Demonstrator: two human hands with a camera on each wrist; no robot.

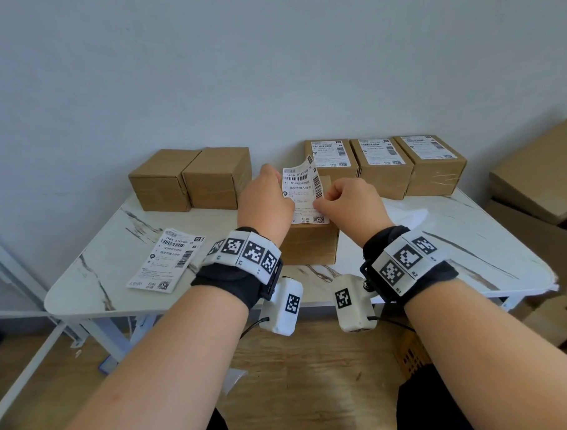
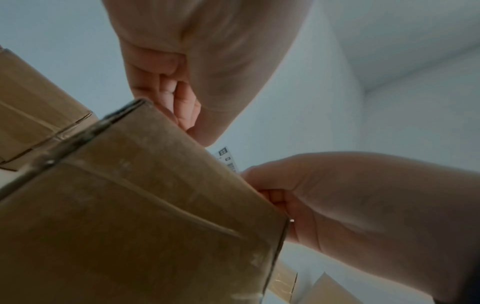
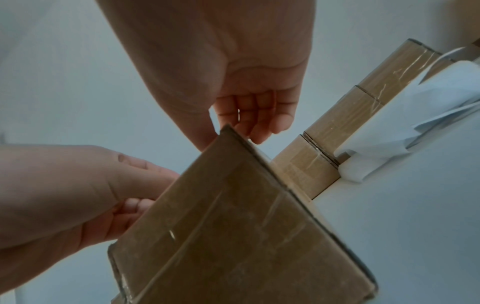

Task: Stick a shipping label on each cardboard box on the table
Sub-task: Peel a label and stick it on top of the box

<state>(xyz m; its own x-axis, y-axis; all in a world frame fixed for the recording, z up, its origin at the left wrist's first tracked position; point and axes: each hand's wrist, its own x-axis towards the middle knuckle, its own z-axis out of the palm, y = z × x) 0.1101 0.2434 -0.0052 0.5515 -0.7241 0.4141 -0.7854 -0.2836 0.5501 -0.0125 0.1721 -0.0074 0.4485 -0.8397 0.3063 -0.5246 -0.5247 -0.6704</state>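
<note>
1. Head view: a cardboard box point(image 1: 311, 243) stands on the counter point(image 1: 455, 239) near its front edge, between the two wrists. A shipping label point(image 1: 302, 189) lies partly on the box top; its near end is flat on the cardboard and its far end curls up off the surface.
2. Head view: the left hand point(image 1: 264, 201) is at the label's left edge with its fingers curled over the raised part. The right hand point(image 1: 351, 200) is at the right edge, thumb and forefinger pinching the label. The two hands are close but do not touch.
3. Head view: two plain boxes point(image 1: 189, 178) stand side by side at the rear left of the counter. Three labelled boxes point(image 1: 387, 164) stand in a row at the rear right. A loose stack of labels point(image 1: 167, 257) lies on the counter left of the left wrist. White backing sheets point(image 1: 405, 217) lie right of the right hand.
4. Left wrist view: seen from below, the cardboard box point(image 2: 135, 216) fills the lower left. The left hand point(image 2: 197, 67) is above its top edge, fingers curled. The right hand point(image 2: 337, 201) is at the box's right edge, fingers curled. A strip of the shipping label point(image 2: 228, 159) shows between them.
5. Right wrist view: the cardboard box point(image 3: 233, 236) rises in the centre. The right hand point(image 3: 233, 72) is over its far top corner, fingers bent down. The left hand point(image 3: 64, 195) is at the left edge. The label itself is hidden. The three labelled boxes point(image 3: 350, 123) and white backing sheets point(image 3: 415, 123) lie at right.
</note>
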